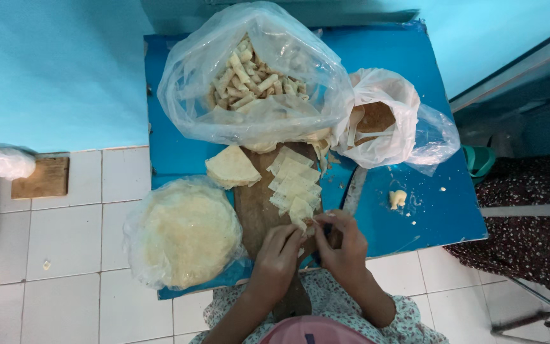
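Note:
My left hand [279, 255] and my right hand [342, 245] meet over the near end of a brown wooden board [256, 210], fingers pinching a small pale pastry sheet [305, 223] between them. Farther up the board lies a row of cut pastry pieces [294, 181], with a wedge-shaped stack of sheets [230, 167] beside it. A round stack of thin sheets in clear plastic [183, 232] sits left of my hands. A clear bag of finished rolls [249, 79] stands at the far side.
Everything rests on a small blue table [415, 210] over white floor tiles. A white bag holding a brown filling [377, 118] sits at the right, a knife [353, 191] beside the board, and a small lump of dough [397, 199] farther right.

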`<state>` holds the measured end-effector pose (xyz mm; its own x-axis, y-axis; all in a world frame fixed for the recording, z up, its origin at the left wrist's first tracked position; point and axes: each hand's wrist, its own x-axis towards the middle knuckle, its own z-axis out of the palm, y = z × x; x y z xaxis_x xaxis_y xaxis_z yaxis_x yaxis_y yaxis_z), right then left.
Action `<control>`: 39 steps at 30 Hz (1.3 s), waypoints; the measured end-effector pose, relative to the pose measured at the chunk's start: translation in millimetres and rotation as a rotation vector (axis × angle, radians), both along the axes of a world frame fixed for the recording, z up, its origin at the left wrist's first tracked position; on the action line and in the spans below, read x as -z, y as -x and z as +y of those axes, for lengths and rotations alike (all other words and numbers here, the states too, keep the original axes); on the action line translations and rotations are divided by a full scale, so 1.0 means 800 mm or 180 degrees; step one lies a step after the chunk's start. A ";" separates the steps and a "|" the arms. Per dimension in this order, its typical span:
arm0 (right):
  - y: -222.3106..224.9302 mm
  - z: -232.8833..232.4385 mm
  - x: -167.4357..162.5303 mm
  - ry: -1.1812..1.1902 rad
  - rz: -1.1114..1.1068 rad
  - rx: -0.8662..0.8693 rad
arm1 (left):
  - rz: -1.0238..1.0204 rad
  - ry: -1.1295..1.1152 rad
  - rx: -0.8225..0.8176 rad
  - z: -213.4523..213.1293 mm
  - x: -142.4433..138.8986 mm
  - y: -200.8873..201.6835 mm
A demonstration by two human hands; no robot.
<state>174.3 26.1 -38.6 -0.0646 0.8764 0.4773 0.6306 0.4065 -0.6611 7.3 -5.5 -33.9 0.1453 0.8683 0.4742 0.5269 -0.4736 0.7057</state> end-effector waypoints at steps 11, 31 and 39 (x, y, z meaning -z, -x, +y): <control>0.000 -0.006 0.001 0.0269 0.0365 0.0098 | 0.0034 0.0021 0.0020 0.002 -0.007 0.001; 0.003 -0.013 0.010 -0.0091 0.0125 -0.0146 | 0.0114 0.0071 0.0135 0.009 -0.010 0.005; 0.006 -0.009 0.001 0.0185 0.0105 0.0123 | 0.0310 -0.0024 0.0165 0.010 -0.007 0.005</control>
